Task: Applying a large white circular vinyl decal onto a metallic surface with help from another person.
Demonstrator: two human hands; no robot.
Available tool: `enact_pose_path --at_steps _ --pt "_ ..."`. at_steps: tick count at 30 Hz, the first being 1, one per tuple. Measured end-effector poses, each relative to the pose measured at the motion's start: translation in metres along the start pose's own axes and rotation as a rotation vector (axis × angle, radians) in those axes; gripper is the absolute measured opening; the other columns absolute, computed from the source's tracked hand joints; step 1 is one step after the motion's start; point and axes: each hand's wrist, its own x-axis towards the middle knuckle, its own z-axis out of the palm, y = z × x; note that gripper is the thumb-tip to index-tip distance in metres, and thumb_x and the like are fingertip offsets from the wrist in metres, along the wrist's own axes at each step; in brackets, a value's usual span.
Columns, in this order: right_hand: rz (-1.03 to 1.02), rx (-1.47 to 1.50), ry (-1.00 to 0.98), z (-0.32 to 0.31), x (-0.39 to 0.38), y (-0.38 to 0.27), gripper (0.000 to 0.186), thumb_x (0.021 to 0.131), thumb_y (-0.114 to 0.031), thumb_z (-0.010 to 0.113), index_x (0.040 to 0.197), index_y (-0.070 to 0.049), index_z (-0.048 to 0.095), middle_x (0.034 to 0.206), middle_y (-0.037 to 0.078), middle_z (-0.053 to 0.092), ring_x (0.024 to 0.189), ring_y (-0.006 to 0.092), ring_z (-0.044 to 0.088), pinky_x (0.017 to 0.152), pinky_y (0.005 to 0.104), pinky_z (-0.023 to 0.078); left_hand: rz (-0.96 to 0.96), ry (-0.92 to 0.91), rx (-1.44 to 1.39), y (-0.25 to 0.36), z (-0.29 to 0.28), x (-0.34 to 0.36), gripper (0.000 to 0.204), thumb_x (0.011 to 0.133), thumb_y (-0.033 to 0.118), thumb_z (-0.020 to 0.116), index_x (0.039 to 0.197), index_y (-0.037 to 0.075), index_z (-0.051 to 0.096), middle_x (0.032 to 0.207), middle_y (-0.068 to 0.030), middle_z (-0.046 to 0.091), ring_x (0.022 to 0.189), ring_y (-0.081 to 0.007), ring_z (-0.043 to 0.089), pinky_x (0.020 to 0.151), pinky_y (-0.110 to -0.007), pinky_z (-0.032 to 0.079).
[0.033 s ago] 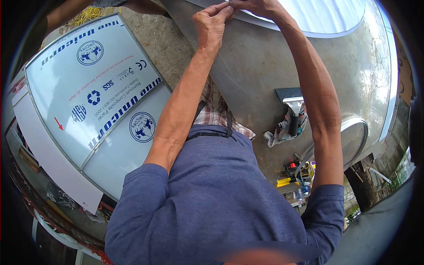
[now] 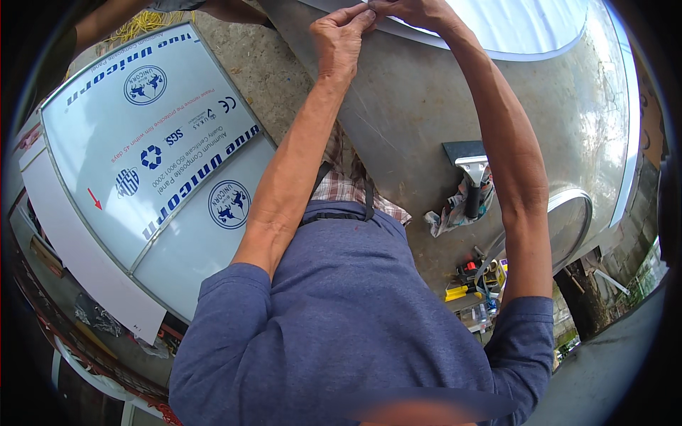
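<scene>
Both my arms reach forward over a grey metal tabletop point(image 2: 426, 113). At the top of the picture my left hand point(image 2: 341, 39) and my right hand point(image 2: 415, 13) meet at the near edge of a pale white panel point(image 2: 526, 25) lying on that table. The fingertips of both hands pinch the panel's edge at the same spot, almost touching each other. Whether they hold the panel itself or a thin film on it cannot be told.
A scraper point(image 2: 469, 170) with a dark blade lies on a crumpled rag point(image 2: 444, 216) on the table to my right. Large film-covered panels with blue print point(image 2: 156, 142) lean at my left. Small tools point(image 2: 465, 280) lie on the floor below. Another person's arm point(image 2: 106, 28) shows at top left.
</scene>
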Motion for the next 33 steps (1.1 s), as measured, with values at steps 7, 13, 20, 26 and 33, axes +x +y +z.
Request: enact_pose_path --at_steps 7,13,20,26,33 --pt "0.055 0.0 0.014 0.002 -0.001 0.001 0.018 0.077 -0.013 0.07 0.087 0.002 0.072 0.083 0.014 0.07 0.074 0.0227 0.067 0.067 0.0355 0.054 -0.04 0.01 -0.021 -0.002 -0.002 0.001 0.017 0.086 -0.002 0.07 0.102 -0.01 0.069 0.093 -0.0172 0.072 0.085 -0.0254 0.072 0.078 -0.034 0.061" --pt "0.087 0.091 0.007 -0.004 -0.008 0.002 0.019 0.083 -0.016 0.071 0.091 0.001 0.072 0.087 0.013 0.07 0.079 0.0229 0.068 0.071 0.0355 0.054 -0.107 0.003 -0.121 -0.003 -0.004 0.005 0.02 0.087 0.001 0.07 0.103 -0.011 0.066 0.093 -0.0187 0.071 0.085 -0.0283 0.073 0.08 -0.038 0.061" --pt "0.057 0.051 0.042 -0.001 -0.014 0.007 0.017 0.085 -0.015 0.072 0.095 -0.001 0.073 0.089 0.013 0.07 0.082 0.0236 0.068 0.074 0.0348 0.054 -0.172 0.02 0.094 0.009 0.003 0.013 0.018 0.087 0.001 0.069 0.097 -0.012 0.064 0.093 -0.0203 0.07 0.082 -0.0305 0.073 0.078 -0.038 0.062" --pt "0.044 0.051 0.031 -0.002 -0.012 0.006 0.017 0.085 -0.014 0.072 0.095 -0.001 0.073 0.09 0.013 0.07 0.082 0.0237 0.068 0.074 0.0354 0.054 -0.156 -0.002 -0.015 -0.001 -0.004 0.013 0.017 0.088 -0.003 0.064 0.101 -0.014 0.061 0.093 -0.0212 0.07 0.083 -0.0317 0.073 0.08 -0.039 0.062" --pt "0.045 0.062 0.027 -0.004 -0.012 0.006 0.016 0.085 -0.014 0.072 0.095 -0.001 0.073 0.09 0.013 0.07 0.081 0.024 0.068 0.073 0.0353 0.054 -0.11 -0.038 -0.005 0.002 -0.003 0.008 0.018 0.088 -0.002 0.064 0.102 -0.014 0.061 0.093 -0.022 0.07 0.083 -0.0319 0.073 0.082 -0.038 0.062"
